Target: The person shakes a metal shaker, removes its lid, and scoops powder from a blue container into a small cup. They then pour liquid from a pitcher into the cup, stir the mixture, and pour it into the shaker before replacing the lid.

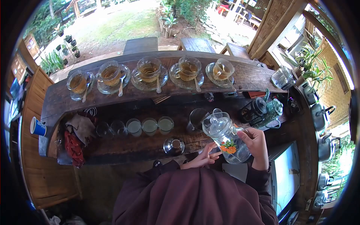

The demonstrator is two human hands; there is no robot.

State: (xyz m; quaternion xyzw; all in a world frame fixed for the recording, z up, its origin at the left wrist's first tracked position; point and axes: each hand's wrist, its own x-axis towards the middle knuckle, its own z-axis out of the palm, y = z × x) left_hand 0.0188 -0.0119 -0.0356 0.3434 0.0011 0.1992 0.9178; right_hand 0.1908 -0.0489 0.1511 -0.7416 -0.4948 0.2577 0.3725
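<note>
My right hand [254, 144] is wrapped round the handle of a clear glass pitcher [227, 131], which has a glass lid and an orange flower print. The pitcher is tilted, in front of my body. Just left of its lower part is my left hand [204, 156], fingers stretched out and apart, fingertips close to the glass. On the lower shelf, three glasses [150, 126] of pale cloudy liquid stand in a row beside clear glasses [119, 129]. A shiny metal bowl [173, 146] sits nearer to me.
Several glass cups of tea [149, 70] stand on saucers with spoons along the raised counter [249, 77]. A glass jar [282, 78] is at its right end. A French press [258, 108] and green enamel pot [274, 108] stand right; cloths [77, 138] and a blue cup [38, 126] left.
</note>
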